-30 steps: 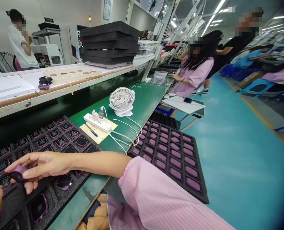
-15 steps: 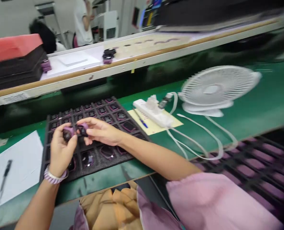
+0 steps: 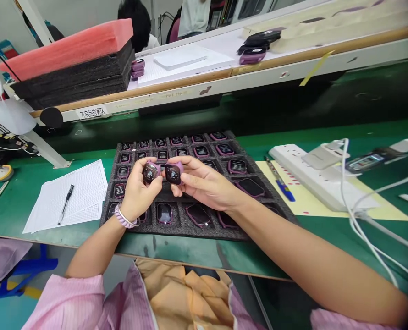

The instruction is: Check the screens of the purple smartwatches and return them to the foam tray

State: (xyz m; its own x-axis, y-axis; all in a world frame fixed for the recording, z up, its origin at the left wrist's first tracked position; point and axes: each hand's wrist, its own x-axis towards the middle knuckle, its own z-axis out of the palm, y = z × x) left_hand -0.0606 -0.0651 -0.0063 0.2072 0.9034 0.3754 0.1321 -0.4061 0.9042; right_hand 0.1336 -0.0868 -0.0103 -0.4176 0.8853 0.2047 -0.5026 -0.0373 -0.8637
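Note:
Two purple-cased watch bodies with dark, lit screens are held side by side above a black foam tray [image 3: 176,233]. One watch body [image 3: 151,172] is pinched between the thumb and fingers of my left hand [image 3: 138,190], which wears a striped band at the wrist. My right hand [image 3: 207,183] grips the other watch body [image 3: 173,173] close beside it. Rows of similar purple watch bodies lie in the tray compartments, many with text on their screens. A watch body [image 3: 164,213] sits in the front row below my hands.
Left of the tray lie paper sheets [image 3: 87,188] with a black pen [image 3: 66,201]. On the right are a blue pen [image 3: 285,190], a white power strip [image 3: 322,183] and cables. A shelf [image 3: 176,96] behind carries foam blocks [image 3: 76,73] and more watch bodies [image 3: 252,56].
The camera view has turned left, so the tray and hands appear further right. The fan has left the view. Both watch screens now face the camera more clearly.

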